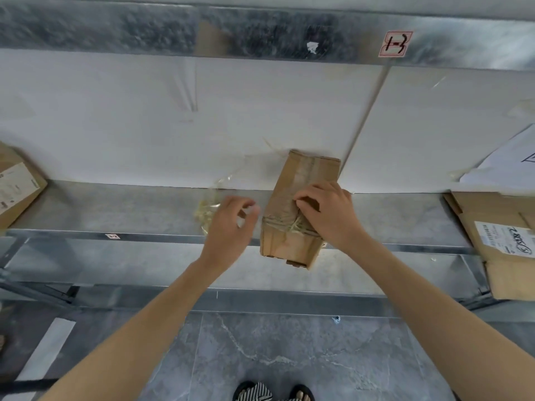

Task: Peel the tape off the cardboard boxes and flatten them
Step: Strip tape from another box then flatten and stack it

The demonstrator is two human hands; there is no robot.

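Small brown cardboard box (289, 246) lies on the grey metal shelf (115, 209), overhanging its front edge. The right hand (327, 212) pinches the clear tape (301, 175) on the box top with curled fingertips. The left hand (231, 224) hovers just beside the box, fingers loosely curled; whether it holds anything cannot be told.

three cardboard boxes (292, 247) (17, 183) (498, 250); two hands (231, 224) (327, 212); one tape wad (207, 212)

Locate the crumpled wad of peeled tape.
In the head view the tape wad lies on the metal shelf, left of centre, beside the left hand, left of the cardboard box.
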